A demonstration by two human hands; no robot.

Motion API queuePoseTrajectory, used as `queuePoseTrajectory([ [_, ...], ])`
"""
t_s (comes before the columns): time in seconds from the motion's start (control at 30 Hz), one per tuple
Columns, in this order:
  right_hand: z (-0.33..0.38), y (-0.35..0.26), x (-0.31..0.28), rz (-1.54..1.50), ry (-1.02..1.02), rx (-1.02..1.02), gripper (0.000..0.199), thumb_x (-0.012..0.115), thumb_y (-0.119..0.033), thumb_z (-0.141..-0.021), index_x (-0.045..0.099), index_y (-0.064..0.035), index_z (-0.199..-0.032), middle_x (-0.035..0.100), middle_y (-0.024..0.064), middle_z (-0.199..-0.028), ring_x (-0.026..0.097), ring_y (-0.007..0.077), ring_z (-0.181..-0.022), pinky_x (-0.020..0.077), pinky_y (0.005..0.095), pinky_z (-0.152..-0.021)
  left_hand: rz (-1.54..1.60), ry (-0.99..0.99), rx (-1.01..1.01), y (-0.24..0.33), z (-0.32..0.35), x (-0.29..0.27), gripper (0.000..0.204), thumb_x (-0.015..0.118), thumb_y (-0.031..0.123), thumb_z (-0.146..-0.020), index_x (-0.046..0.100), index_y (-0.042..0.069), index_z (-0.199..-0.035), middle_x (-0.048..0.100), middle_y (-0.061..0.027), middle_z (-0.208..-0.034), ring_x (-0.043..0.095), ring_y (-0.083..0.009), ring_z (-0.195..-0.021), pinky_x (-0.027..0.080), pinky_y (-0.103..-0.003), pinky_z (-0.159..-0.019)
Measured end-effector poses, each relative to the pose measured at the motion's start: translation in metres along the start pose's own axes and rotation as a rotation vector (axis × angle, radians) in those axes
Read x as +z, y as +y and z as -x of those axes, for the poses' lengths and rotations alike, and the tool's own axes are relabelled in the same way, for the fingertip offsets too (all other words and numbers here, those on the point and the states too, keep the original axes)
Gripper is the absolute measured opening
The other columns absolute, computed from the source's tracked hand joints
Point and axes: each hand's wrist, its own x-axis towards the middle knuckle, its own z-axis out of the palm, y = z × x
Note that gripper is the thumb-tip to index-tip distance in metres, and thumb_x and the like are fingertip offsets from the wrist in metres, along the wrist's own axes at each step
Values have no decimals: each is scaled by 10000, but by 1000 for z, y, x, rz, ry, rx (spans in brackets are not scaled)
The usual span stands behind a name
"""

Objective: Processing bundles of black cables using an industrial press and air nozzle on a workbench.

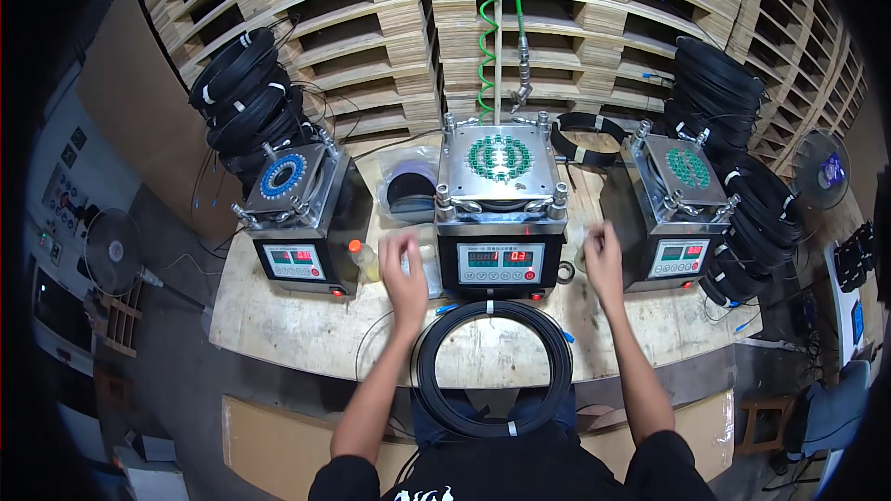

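Note:
A coil of black cable (424, 366) bound with white ties leans over the table's front edge onto my lap, between my forearms. Blue connectors (568, 337) show at its sides. Neither hand touches the coil. My left hand (406, 286) is raised beside the middle polishing machine (499, 260), close to an orange-capped bottle (356, 249); its fingers are blurred. On the other side of that machine, my right hand (604, 269) has its fingers drawn together, near a small dark ring (566, 270). Whatever the right fingers may hold is hidden. Green-tipped connectors (499, 158) circle the machine's top plate.
Similar machines stand left (295, 260) and right (677, 255). Black cable coils are stacked at the far left (243, 97) and far right (719, 93). A green coiled air hose (486, 28) hangs before wooden pallets (357, 9). A plastic-wrapped dark disc (411, 193) lies behind.

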Motion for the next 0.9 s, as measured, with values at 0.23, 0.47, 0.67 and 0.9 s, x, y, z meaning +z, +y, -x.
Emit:
queuePoseTrajectory([
  [0.23,131,18,9,503,-493,67,549,790,-435,-877,686,-38,-1241,668,218,-1102,611,389,-1078,477,488,-906,-494,-518,166,-38,114,-28,436,721,246,-936,605,-64,-1220,616,-233,-1237,537,-414,-1191,431,-479,-1036],
  [0.47,147,38,35,607,-446,33,498,810,-276,-830,583,12,-1168,593,209,-1108,553,393,-1098,442,511,-872,-622,-676,205,-58,108,-15,627,764,337,-885,579,-89,-1305,562,-222,-1304,499,-412,-1215,426,-478,-1040],
  [0.67,145,43,34,533,-480,-98,465,805,-220,-827,574,26,-1147,600,233,-1063,571,421,-1043,470,505,-871,-674,-785,158,-58,101,-11,546,776,311,-871,654,-77,-1235,561,-213,-1217,497,-385,-1180,428,-476,-1009],
  [0.9,144,46,33,326,-482,40,487,795,-196,-843,551,68,-1172,590,282,-1038,549,467,-1053,462,501,-935,-657,-783,299,-65,110,-9,406,687,279,-963,631,-76,-1151,584,-232,-1155,534,-390,-1130,425,-479,-997],
])
